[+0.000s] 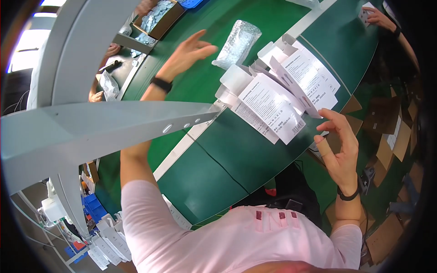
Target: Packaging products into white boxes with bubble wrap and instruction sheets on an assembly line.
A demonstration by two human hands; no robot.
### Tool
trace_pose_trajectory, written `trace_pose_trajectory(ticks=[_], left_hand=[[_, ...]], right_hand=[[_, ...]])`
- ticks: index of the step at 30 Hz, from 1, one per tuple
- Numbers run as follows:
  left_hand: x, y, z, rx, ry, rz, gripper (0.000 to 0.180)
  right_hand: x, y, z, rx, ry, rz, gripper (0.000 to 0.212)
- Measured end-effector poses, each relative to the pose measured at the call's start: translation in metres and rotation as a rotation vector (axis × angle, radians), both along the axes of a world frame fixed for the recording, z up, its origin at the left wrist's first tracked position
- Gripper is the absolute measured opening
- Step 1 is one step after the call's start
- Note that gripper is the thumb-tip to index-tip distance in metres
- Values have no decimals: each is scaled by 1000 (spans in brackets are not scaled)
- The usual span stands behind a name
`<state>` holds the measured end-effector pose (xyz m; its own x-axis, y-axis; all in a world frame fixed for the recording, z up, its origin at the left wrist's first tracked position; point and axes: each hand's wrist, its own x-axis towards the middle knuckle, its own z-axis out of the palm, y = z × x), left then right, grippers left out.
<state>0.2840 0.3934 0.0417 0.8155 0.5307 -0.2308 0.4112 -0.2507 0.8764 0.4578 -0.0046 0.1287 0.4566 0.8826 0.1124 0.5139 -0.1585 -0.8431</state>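
My left hand (187, 55) reaches over the green conveyor belt (191, 91) with its fingers apart and nothing in it. Just right of its fingertips lies a clear bubble-wrap pouch (237, 44); a gap shows between them. My right hand (339, 152) is open, fingers curved and thumb apart, beside the near right end of several flat white printed cartons (273, 107). One fingertip is at a carton's lower corner; I cannot tell whether it touches. The cartons lean against each other on the green worktable (218, 157), their far end flaps raised.
A grey metal post and beam (114, 125) cross the left side. A brown box of pale blue pieces (159, 20) stands at the far left. At the far right another person's hand (380, 19) holds a small white box. Cardboard boxes (384, 120) lie below right; a black cable (214, 159) crosses the table.
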Motion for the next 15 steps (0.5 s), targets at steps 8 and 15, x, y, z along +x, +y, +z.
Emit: trace_pose_trajectory(ticks=[8,15], left_hand=[[45,8,-64,-58,347,-91,76],[-5,17,-75,177,86,65,65]], right_hand=[[14,-19,-16,8,31,-84,43],[-2,2,0,13,3,25,47]])
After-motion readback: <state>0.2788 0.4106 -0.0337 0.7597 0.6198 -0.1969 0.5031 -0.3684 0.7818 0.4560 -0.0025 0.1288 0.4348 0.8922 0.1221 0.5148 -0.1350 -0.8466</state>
